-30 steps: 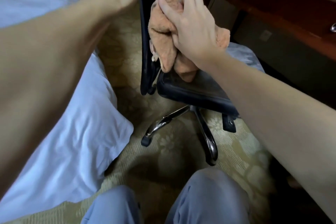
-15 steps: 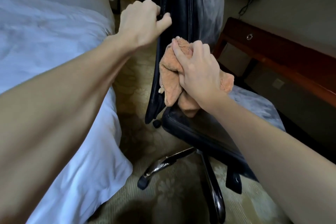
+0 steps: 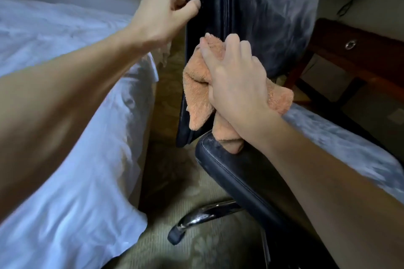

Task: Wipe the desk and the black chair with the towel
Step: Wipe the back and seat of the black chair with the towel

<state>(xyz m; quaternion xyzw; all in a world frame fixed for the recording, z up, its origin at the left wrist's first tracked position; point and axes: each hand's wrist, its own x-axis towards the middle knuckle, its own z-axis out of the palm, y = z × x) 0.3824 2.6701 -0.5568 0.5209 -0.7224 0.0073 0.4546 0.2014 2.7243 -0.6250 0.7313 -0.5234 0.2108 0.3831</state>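
A white-sheeted bed (image 3: 65, 181) stands left on patterned beige carpet (image 3: 196, 247); a dark wooden table (image 3: 371, 54) stands right by a pale wall (image 3: 391, 11).

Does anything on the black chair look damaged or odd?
The black leather chair has whitish scuffs on its seat corner under the orange terry towel; grey cloudy patches on seat and backrest may be wear or glare.
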